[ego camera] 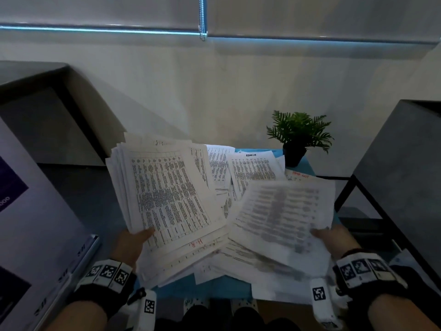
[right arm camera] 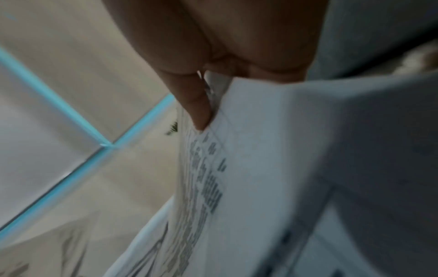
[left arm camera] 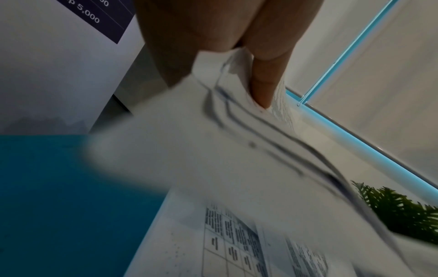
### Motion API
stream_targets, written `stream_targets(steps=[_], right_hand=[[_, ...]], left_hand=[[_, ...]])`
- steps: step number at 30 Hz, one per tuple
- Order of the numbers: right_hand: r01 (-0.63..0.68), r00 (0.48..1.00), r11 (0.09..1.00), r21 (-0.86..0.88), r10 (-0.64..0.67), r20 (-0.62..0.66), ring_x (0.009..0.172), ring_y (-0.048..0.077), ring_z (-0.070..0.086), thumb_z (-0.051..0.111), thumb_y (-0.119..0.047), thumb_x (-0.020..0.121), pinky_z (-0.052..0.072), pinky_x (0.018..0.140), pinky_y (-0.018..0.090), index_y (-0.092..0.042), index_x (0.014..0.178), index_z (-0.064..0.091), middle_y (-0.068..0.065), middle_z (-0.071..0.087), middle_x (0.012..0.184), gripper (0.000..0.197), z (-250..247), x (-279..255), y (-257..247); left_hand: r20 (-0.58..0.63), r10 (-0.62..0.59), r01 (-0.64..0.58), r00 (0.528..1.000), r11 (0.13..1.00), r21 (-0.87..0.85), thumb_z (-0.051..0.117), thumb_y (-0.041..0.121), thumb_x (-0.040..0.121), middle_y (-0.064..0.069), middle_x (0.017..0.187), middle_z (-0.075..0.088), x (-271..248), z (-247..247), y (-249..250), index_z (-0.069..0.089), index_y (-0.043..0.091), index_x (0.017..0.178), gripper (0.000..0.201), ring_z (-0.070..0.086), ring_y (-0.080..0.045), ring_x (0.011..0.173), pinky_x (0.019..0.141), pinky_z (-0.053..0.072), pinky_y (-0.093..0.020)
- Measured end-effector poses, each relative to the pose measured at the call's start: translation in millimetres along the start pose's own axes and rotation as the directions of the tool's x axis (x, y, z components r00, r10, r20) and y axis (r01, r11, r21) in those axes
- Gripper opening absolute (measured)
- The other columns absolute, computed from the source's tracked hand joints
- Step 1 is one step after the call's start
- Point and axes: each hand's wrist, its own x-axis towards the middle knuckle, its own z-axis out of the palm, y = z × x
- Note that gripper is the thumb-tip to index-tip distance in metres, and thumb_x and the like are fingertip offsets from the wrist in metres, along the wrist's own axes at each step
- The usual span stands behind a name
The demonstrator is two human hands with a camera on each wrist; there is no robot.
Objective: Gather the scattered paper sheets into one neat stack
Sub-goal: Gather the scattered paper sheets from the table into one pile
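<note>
My left hand (ego camera: 133, 240) grips a thick bundle of printed sheets (ego camera: 167, 189) by its near edge, thumb on top, lifted and tilted over the left of the blue table (ego camera: 214, 289). In the left wrist view the thumb (left arm camera: 263, 86) presses the bundle (left arm camera: 213, 150) from above. My right hand (ego camera: 334, 237) pinches a thinner, blurred sheaf of sheets (ego camera: 284, 216) at its near right corner; its thumb (right arm camera: 196, 105) lies on that sheaf (right arm camera: 272, 168). More loose sheets (ego camera: 253, 168) lie scattered on the table beneath and behind both bundles.
A small potted fern (ego camera: 298, 137) stands at the table's back right corner. A dark cabinet (ego camera: 401, 168) is at the right and a printed board (ego camera: 31, 211) leans at the left. A wall with a roller blind is behind.
</note>
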Motion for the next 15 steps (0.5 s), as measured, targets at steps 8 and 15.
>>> stream_targets(steps=[8,15], right_hand=[[0.678,0.714,0.734,-0.023,-0.666,-0.214,0.101,0.023,0.060,0.054,-0.008,0.092,0.045,0.086,0.035,-0.011,0.110,0.062,0.003,0.064,0.103,0.019,-48,-73,-116],[0.305,0.944,0.780,0.546,-0.322,-0.067,0.092,0.029,0.063,0.060,-0.013,0.089,0.049,0.089,0.047,-0.006,0.106,0.056,0.012,0.063,0.097,0.020,20,-52,-112]], left_hand=[[0.073,0.006,-0.011,0.997,0.997,0.070,0.062,-0.004,0.084,-0.022,0.117,0.062,-1,11,-1,0.052,-0.003,0.128,0.045,0.057,-0.027,0.092,0.086,0.044,-0.041],[0.287,-0.121,0.086,0.950,0.987,0.133,0.079,0.010,0.068,-0.017,0.091,0.068,-18,45,1,0.066,0.000,0.105,0.040,0.062,-0.034,0.091,0.090,0.049,-0.049]])
